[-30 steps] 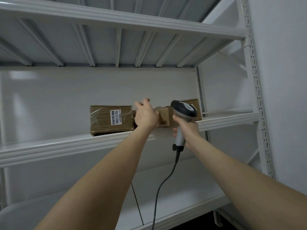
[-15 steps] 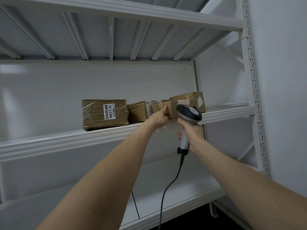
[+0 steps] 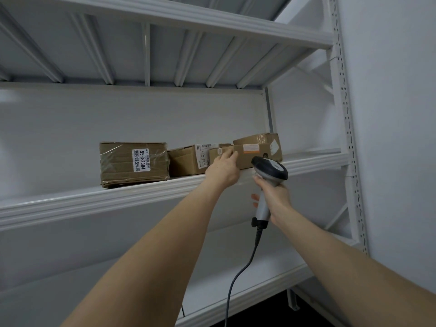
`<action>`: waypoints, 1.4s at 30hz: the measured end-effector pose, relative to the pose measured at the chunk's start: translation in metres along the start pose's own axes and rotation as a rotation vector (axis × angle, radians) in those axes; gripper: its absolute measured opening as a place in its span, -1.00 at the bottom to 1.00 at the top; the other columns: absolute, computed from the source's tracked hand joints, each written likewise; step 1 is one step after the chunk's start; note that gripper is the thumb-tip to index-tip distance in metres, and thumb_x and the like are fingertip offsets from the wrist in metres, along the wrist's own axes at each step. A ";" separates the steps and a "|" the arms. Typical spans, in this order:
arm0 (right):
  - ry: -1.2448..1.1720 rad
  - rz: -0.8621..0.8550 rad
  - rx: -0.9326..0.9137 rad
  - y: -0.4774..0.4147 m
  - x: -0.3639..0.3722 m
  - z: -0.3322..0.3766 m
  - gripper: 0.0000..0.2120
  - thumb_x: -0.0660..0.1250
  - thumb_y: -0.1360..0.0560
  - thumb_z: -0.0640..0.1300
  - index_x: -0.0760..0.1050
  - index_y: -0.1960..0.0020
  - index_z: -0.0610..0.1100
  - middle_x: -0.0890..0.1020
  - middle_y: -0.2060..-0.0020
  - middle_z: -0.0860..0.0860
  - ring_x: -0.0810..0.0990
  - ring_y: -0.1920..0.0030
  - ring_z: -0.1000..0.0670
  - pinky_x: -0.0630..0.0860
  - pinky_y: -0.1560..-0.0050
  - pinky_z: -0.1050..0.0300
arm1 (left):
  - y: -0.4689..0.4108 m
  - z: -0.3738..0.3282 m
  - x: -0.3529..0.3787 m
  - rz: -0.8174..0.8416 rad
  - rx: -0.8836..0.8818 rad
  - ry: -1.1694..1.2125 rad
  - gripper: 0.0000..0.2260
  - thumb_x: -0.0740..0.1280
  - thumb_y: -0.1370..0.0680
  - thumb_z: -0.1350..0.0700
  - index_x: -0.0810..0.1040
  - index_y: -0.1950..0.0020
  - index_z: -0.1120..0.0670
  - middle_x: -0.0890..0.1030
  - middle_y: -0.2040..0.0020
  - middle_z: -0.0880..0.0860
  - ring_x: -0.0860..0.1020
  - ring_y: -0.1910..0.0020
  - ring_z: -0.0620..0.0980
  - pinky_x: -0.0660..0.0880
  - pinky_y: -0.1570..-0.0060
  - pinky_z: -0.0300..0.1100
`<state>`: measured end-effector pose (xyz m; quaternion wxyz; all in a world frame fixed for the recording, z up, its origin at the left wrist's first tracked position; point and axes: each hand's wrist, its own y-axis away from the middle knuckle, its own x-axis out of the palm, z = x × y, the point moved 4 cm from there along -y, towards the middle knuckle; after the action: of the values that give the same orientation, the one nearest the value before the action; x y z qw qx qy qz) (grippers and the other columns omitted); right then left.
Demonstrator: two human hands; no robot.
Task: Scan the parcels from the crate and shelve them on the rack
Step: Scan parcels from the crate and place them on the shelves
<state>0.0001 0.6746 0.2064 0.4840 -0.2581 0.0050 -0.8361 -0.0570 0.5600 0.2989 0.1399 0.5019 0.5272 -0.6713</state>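
Cardboard parcels (image 3: 134, 164) on white rack shelf (image 3: 94, 197), left hand (image 3: 223, 171) pressing small parcel (image 3: 246, 159), right hand (image 3: 276, 195) gripping scanner (image 3: 271, 169)

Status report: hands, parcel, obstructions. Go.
Left hand pressing small parcel on shelf. Right hand gripping scanner. Labelled parcel close on its left, larger parcel behind.

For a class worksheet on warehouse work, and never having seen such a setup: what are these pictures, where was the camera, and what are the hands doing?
There is no machine here. You see a person's two bare arms, filmed by a wide-angle camera worn on their head, looking up at a white rack. Cardboard parcels stand on its shelf, among them a large taped parcel labelled 55-3-3304. The left hand touches the small front parcel. The right hand grips a corded barcode scanner.
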 end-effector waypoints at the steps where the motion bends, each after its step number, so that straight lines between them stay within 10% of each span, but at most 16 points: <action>1: 0.006 -0.005 0.002 -0.001 -0.002 -0.001 -0.74 0.45 -0.48 -0.11 0.46 -0.10 -0.11 0.59 0.14 -0.04 0.66 0.08 -0.12 0.61 0.05 -0.05 | -0.002 0.000 0.004 0.040 -0.004 -0.008 -0.49 0.06 -0.63 0.17 0.04 -0.58 0.04 0.05 -0.59 0.01 0.08 -0.53 0.11 0.15 -0.47 0.08; 9: 0.044 -0.016 0.019 -0.005 -0.010 -0.011 -0.70 0.45 -0.48 -0.08 0.44 -0.12 -0.11 0.57 0.12 -0.03 0.65 0.10 -0.10 0.61 -0.04 -0.12 | -0.001 0.000 0.027 0.295 -0.084 -0.089 -0.46 0.03 -0.65 0.14 -0.09 -0.59 -0.07 -0.02 -0.59 0.02 -0.07 -0.56 0.11 -0.15 -0.45 0.24; 17: 0.030 -0.078 0.030 0.009 -0.023 -0.016 -0.74 0.45 -0.48 -0.09 0.45 -0.08 -0.14 0.58 0.19 -0.02 0.63 0.23 -0.06 0.60 -0.03 -0.12 | 0.038 -0.010 0.033 -0.276 0.103 0.219 -0.65 0.21 -0.56 0.22 0.44 -0.33 0.02 0.45 -0.25 0.03 0.47 -0.20 0.01 0.50 -0.10 -0.05; 25: 0.074 -0.124 0.129 0.050 -0.059 -0.054 -0.78 0.44 -0.49 -0.09 0.52 -0.03 -0.20 0.63 0.21 -0.08 0.61 0.36 -0.01 0.59 0.21 0.04 | 0.098 -0.011 0.117 0.382 -0.085 0.200 -0.57 0.26 -0.58 0.13 0.36 -0.45 0.12 0.35 -0.42 0.17 0.36 -0.37 0.15 0.32 -0.30 -0.10; 42: 0.201 -0.317 0.658 0.145 -0.226 -0.231 -0.74 0.42 -0.51 -0.09 0.49 -0.04 -0.26 0.62 0.32 -0.15 0.54 0.42 -0.02 0.50 0.40 0.12 | 0.260 -0.040 0.294 0.929 -0.067 0.248 -0.63 0.29 -0.60 0.13 0.43 -0.40 0.15 0.44 -0.40 0.10 0.41 -0.35 0.07 0.35 -0.30 -0.11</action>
<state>0.1064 0.7251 -0.1272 0.4025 -0.0029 -0.2564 -0.8788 0.0165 0.5886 -0.0875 0.3772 0.7558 0.2811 -0.4555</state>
